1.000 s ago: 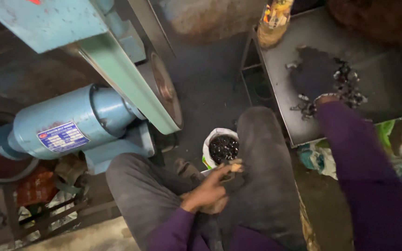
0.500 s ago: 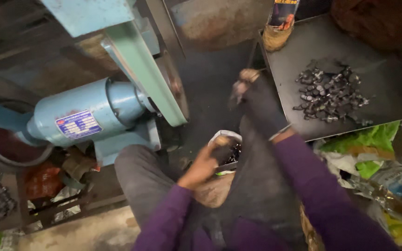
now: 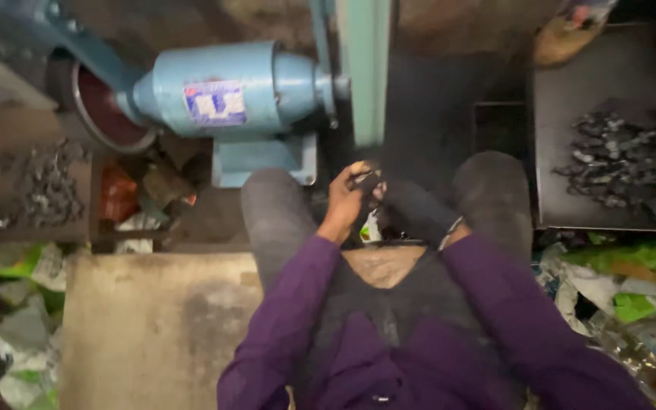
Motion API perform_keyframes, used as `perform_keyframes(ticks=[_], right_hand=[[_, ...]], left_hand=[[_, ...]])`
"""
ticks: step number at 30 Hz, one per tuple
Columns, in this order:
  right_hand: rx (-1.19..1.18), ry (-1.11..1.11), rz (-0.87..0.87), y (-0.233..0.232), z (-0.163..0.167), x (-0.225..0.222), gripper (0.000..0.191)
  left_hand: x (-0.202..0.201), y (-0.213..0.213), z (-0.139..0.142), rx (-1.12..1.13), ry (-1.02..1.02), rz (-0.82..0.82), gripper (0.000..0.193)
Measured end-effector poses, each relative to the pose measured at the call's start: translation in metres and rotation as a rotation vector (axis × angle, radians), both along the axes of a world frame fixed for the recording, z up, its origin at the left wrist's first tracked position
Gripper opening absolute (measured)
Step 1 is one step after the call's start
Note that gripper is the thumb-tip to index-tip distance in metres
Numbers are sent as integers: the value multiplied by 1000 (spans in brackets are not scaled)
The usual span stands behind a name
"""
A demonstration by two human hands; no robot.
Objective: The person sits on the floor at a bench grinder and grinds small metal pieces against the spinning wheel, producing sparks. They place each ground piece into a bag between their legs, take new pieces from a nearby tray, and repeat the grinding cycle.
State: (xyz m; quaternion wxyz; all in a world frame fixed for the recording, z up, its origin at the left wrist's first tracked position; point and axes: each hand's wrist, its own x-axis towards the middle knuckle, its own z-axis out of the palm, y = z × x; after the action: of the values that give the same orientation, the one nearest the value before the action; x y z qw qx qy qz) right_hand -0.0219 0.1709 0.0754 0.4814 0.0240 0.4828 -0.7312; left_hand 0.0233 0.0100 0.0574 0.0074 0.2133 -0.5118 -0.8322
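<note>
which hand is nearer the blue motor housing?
Left. The left hand sits just below and right of the blue motor housing, gripping small dark pieces. The right hand, dark and blurred between the knees, lies further right.

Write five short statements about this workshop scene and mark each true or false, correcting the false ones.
1. The left hand holds a small dark piece between the knees. True.
2. The blue motor stands to the person's right. False: it is ahead and to the left.
3. A pile of dark metal pieces lies on the black tray at right. True.
4. The sleeves are yellow. False: they are purple.
5. The right hand rests on the tray. False: it is down by the knees, mostly hidden.
</note>
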Motion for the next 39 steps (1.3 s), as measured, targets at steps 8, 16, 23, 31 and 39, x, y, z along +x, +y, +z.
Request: perform_keyframes(ticks=[8, 16, 23, 31, 39], right_hand=[[52, 45, -122, -27, -5, -27, 18], [-20, -178, -165, -36, -15, -56, 11], [410, 1108, -105, -30, 0, -32, 24], [-168, -389, -168, -34, -10, -28, 20], [-262, -397, -235, -52, -23, -55, 17]], left_hand=[[-13, -11, -50, 107, -83, 4, 38], [-34, -20, -67, -168, -11, -45, 56], [-33, -25, -38, -172, 103, -10, 40], [-24, -32, -5, 494, -39, -119, 32], [-47, -32, -30, 603, 30, -78, 42]])
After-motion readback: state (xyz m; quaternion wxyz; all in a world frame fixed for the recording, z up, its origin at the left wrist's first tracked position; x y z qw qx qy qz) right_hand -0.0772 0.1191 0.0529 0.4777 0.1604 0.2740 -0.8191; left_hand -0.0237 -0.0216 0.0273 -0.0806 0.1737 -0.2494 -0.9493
